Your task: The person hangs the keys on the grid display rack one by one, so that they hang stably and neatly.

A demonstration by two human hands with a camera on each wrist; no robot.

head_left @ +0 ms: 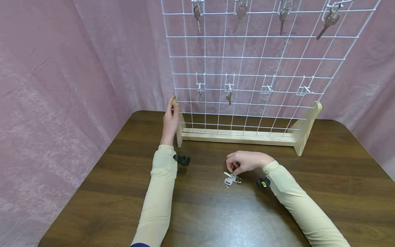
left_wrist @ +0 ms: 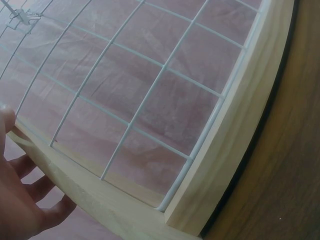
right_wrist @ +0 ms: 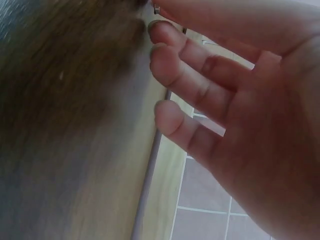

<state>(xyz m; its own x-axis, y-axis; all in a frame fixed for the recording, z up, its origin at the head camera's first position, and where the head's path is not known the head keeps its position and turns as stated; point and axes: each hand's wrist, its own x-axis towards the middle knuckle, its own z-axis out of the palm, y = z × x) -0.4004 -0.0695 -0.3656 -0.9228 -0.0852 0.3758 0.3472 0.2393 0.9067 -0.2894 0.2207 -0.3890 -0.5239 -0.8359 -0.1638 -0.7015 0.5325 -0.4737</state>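
Note:
My left hand [head_left: 171, 118] grips the left wooden upright [head_left: 180, 132] of a rack stand, thumb on one side and curled fingers [left_wrist: 40, 190] on the other. The stand holds a white wire grid [left_wrist: 131, 125]. My right hand [head_left: 248, 160] is low over the table, thumb and fingertips pinching a key at a small pile of keys [head_left: 228, 182]. In the right wrist view, a bit of metal [right_wrist: 156, 9] shows by the thumb; the other fingers [right_wrist: 167, 117] are loosely bent. How many keys the pinch holds is hidden.
Keys hang from the upper hooks, including one at the right [head_left: 331, 19]. On the lower row, a key [head_left: 228, 97] hangs from one of two left hooks with keys; two bare hooks [head_left: 267, 89] are right of it. A pink curtain [head_left: 92, 68] stands behind the brown table [head_left: 123, 185].

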